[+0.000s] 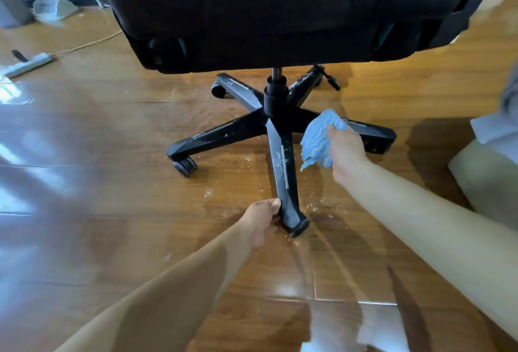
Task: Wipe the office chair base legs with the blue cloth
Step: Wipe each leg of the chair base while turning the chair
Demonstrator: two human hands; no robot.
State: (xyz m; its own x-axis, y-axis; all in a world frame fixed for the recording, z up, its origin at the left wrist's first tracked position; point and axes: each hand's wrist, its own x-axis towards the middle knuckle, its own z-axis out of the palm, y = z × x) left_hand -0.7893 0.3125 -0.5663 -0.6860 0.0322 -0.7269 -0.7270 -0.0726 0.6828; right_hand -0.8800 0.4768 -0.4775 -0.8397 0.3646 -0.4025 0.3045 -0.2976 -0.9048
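At the grip: the right hand [346,152] is clenched around one bunched blue cloth [319,141], which sits just over the base leg pointing right.
Right leg [372,134]: directly under the cloth and hand, running outward past the knuckles.
Left hand [263,221]: fingers curled against the side of the near leg [284,180] close to its tip, gripping it as far as the angle shows.
Near leg: between the two hands, speckled with pale dust.
Legs counted: five, radiating from one central column [276,93].
Casters counted: two clearly seen, at the left leg [185,166] and the far-left leg [218,90]; the rest hidden or unclear.
Beyond the base: one black seat [280,9] overhead; wooden floor [98,155] with scattered crumbs around the near leg.
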